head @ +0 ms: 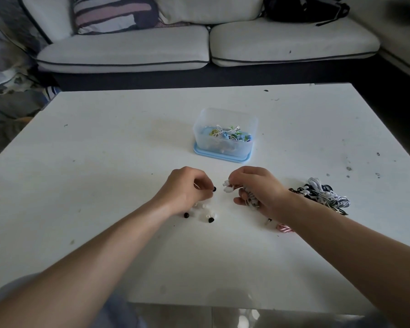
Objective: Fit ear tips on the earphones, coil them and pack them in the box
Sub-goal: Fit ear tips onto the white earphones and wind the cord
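Near the middle of the white tabletop [104,162], both hands work close together, just in front of the clear plastic box [225,119]. The left hand [185,188] pinches one black ear tip [214,188] between thumb and fingertip, so its grip is closed on the tip. The right hand [260,188] has its grip curled around a white pair of earphones [227,186]. The cable is bunched in the palm, and the two buds stick out toward the left hand, near the tip but not touching it. More loose ear tips [210,219], black ones and pale ones, lie on the tabletop under the left wrist. A tangled pile of other earphones [327,195] waits beside the right forearm. The box stands on its blue lid [220,157] and already holds some coiled sets.

The step in hand seems to be fitting the tip on a bud. To do it well, the person should probably hold one bud steady close to its nozzle, turn the open side of the tip toward it, and push with a small twist until it sits evenly. The tip is small and soft, so it may slip away if it is pinched too hard.
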The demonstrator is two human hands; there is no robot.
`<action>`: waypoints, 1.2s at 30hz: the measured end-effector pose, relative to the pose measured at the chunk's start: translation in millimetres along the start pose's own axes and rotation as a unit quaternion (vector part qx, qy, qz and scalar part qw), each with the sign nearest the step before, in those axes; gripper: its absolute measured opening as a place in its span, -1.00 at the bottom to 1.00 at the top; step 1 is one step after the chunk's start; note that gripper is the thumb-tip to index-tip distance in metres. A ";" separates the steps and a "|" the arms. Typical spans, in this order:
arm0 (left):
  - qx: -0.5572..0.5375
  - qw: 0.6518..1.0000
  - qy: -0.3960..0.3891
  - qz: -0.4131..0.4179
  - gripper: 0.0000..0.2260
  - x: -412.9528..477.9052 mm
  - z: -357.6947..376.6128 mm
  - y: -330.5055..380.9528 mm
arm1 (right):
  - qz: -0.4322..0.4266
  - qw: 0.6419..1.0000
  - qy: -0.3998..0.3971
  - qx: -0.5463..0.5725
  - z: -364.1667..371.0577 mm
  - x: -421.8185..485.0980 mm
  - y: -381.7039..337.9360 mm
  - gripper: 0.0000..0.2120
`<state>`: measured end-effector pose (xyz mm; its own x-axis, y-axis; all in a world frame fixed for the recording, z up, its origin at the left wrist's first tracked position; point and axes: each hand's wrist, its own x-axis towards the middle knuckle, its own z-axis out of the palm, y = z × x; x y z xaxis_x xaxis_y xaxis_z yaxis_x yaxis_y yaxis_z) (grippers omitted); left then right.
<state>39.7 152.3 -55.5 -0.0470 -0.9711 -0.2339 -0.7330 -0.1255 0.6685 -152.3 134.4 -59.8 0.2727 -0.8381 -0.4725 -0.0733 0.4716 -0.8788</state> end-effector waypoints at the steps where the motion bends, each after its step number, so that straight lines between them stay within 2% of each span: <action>1: -0.024 1.000 0.007 0.003 -0.87 -0.7 0.3 1.8 | -0.002 1.000 -0.003 -0.001 0.2 0.2 -0.3 -0.93; 7: -0.230 0.972 0.026 -0.036 -0.84 -7.8 1.5 15.5 | -0.047 0.999 -0.023 0.012 1.7 -2.9 -4.1 -0.92; 11: -0.363 0.929 -0.002 -0.077 -0.78 -9.6 0.4 18.7 | -0.093 0.995 -0.018 0.027 1.8 -3.5 -4.0 -0.90; 14: -0.446 0.890 -0.009 -0.098 -0.81 -9.5 -0.6 19.1 | -0.110 0.993 -0.014 0.027 0.3 -2.6 -4.7 -0.91; 27: -0.491 0.866 -0.012 -0.097 -0.86 -7.8 -1.9 18.7 | -0.134 0.991 -0.009 -0.005 -1.4 -3.0 -6.5 -0.96; 36: -0.486 0.870 -0.020 -0.086 -0.86 -7.8 -4.2 18.3 | -0.136 0.990 -0.003 -0.027 -3.3 -3.9 -7.1 -0.94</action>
<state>29.5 156.7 -38.5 -0.0305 -0.9156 -0.4010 0.1872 -0.3993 0.8975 -155.9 133.4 -52.0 0.2955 -0.9302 -0.2175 -0.0465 0.2134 -0.9759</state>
